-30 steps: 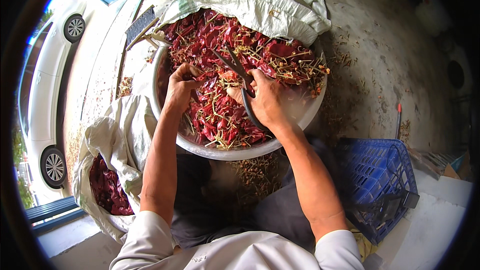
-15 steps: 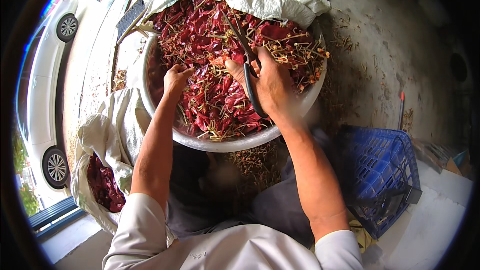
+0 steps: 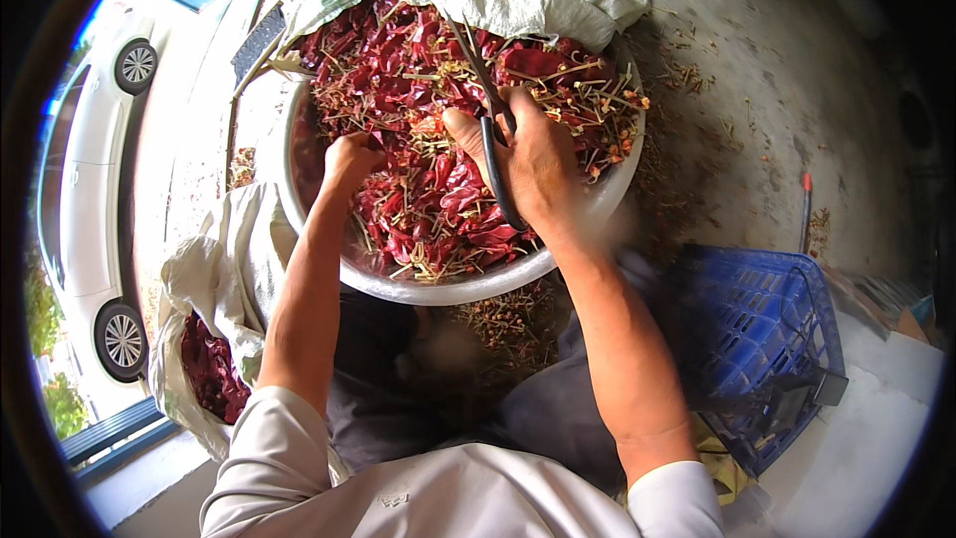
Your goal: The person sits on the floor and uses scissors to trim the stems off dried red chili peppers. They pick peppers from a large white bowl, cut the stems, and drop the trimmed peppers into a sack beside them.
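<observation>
Black-handled scissors (image 3: 485, 90) in right hand (image 3: 533, 164), blades pointing away, up-left

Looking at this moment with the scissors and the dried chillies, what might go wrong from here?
1. The scissors in the right hand lie close to the left hand in the same chilli pile; a snip might nick a finger.
2. The bowl is heaped, and stems already lie below its rim, so more may spill.
</observation>
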The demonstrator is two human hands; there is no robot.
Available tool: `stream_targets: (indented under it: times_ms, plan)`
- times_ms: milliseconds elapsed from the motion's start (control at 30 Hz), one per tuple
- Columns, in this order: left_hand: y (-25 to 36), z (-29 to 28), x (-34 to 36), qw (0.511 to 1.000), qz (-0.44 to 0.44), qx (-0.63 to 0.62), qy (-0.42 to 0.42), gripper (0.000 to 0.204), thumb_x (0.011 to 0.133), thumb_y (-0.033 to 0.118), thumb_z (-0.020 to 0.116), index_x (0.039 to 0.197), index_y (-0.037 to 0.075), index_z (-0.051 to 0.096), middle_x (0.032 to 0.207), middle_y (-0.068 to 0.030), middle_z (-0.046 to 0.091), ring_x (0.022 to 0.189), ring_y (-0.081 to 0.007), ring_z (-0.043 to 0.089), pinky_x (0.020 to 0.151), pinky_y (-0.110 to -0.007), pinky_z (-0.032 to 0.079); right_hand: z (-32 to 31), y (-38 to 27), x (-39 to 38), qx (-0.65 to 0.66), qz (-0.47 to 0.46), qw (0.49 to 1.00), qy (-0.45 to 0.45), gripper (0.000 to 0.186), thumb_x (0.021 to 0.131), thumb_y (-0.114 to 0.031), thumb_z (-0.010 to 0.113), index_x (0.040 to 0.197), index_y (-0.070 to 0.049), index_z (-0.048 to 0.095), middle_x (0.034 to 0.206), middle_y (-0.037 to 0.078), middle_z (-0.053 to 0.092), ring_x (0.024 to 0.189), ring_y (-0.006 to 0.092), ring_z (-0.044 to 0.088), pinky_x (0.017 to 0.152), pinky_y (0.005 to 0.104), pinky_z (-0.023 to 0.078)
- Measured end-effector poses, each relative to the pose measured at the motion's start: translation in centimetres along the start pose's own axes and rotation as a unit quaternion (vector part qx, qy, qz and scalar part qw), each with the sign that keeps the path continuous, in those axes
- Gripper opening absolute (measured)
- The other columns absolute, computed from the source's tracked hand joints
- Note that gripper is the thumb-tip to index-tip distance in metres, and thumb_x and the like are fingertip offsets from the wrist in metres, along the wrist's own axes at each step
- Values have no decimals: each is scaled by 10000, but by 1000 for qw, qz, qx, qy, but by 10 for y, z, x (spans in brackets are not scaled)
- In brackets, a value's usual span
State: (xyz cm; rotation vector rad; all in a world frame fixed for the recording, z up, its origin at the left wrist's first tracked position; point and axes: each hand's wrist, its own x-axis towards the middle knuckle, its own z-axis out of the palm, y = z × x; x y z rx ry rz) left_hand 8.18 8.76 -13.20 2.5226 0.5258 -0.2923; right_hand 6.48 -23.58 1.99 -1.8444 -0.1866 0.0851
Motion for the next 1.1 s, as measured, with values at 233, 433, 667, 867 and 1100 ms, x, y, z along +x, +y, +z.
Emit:
stream_targets:
  times_ms: [233,433,667,867,1100]
  plan:
    - [61,-70,-93,810,-68,-578,72,327,904,59,600,1231,66,587,819,-28,640,573,-91,551,424,-204,418,21,-4,0,12,-30,998,-52,538,857,-533,714,863,-16,563,595,85,604,531,243,610,536,374,472]
    - [52,-78,-98,612,-68,-787,-29,182,978,89,564,1160,75,580,819,-56,620,619,-125,577,422,-183,414,39,2,-9,-189,-134,966,-113,612,817,-547,727,1058,-9,561,784,199,635,770,396,654,701,480,519]
    - [67,-73,-99,554,-105,-821,-94,64,988,92,537,994,49,584,766,-75,599,589,-111,545,404,-171,389,47,1,-16,-247,-127,953,-122,595,773,-504,778,1038,-17,564,827,203,618,833,395,640,755,497,501]
    - [89,-65,-108,580,-44,-799,-155,62,985,89,533,1003,35,558,761,-74,603,573,-101,535,389,-167,378,54,21,-13,-231,-152,956,-94,465,838,-424,740,993,-20,571,784,220,632,777,411,652,668,503,507]
    - [60,-90,-117,927,61,-339,148,402,922,225,693,1294,98,608,1116,-63,679,938,-130,648,724,-266,529,89,-7,-4,-190,-151,964,-112,359,881,-403,709,872,-60,601,662,191,621,641,390,639,561,477,478]
